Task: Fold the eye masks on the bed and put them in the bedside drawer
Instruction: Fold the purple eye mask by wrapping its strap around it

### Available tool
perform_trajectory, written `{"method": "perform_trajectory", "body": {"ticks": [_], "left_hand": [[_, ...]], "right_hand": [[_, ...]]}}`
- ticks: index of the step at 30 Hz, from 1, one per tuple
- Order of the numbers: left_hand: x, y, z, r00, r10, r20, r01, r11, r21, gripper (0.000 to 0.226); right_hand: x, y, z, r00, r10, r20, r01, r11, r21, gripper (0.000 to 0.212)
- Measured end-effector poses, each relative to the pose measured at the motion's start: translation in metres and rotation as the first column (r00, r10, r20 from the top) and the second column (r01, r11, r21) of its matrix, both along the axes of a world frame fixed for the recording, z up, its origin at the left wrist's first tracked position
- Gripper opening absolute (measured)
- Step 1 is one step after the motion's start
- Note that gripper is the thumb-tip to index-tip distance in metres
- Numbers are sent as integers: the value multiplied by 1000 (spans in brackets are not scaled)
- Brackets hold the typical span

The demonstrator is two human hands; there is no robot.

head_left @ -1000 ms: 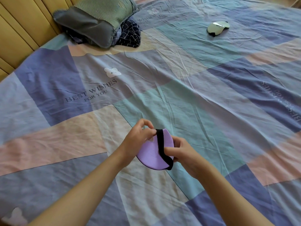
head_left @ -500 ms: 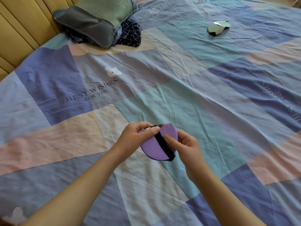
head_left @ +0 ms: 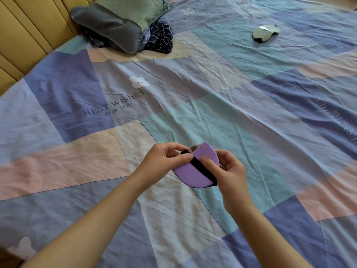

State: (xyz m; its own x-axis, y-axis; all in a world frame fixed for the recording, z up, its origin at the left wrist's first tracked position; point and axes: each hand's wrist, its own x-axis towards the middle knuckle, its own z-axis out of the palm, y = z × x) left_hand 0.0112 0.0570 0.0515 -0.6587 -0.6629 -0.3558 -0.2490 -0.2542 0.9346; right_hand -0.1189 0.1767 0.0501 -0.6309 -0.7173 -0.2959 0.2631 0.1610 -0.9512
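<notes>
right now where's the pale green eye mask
In the head view, the pale green eye mask lies on the bedsheet at the far upper right, well apart from both hands.

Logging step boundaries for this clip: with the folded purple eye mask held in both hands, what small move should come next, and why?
Probably finish laying the black elastic strap flat around the folded purple eye mask. The left hand pinches the strap's upper end, the right hand presses it lower down, so wrapping looks unfinished. A pale green eye mask waits unfolded on the bed.

Open bed (head_left: 241, 117) stretches ahead of the hands; only a pillow (head_left: 116, 24) far left and an eye mask (head_left: 265, 32) far right interrupt it.
</notes>
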Motion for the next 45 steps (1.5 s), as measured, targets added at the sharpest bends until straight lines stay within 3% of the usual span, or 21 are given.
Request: {"method": "perform_trajectory", "body": {"ticks": [3,5,9,12,15,18,21,25,35,40,45], "left_hand": [[3,1,-3,996,85,-22,-84,995,45,9],[5,2,-5,992,119,-40,-114,989,96,14],[9,3,-13,994,108,1,-108,989,103,17],[14,4,-14,994,103,36,-106,989,101,17],[22,5,-11,994,94,52,-99,990,102,20],[32,7,-3,993,105,62,-110,990,88,22],[47,9,9,987,148,58,-151,987,54,21],[75,15,18,966,222,130,-205,969,-135,16],[213,60,44,771,479,419,-319,861,-396,16],[301,97,61,677,560,477,-352,816,-458,39],[379,141,65,563,597,571,-401,802,-442,34]], "right_hand": [[0,2,0,996,65,-61,-70,995,-75,49],[-1,4,-2,955,173,-240,-196,978,-75,55],[-1,5,-5,760,287,-583,-348,937,8,39],[0,4,-3,658,319,-682,-412,911,29,29],[3,2,1,620,321,-716,-435,900,26,28],[7,0,4,599,351,-720,-487,873,20,18],[13,-6,9,642,431,-634,-517,854,57,24],[34,-13,24,682,483,-548,-549,834,51,34],[103,-28,69,647,636,-421,-718,693,-55,34],[183,-39,82,550,742,-384,-827,549,-123,33],[279,-32,82,395,814,-426,-917,379,-126,31]]}}
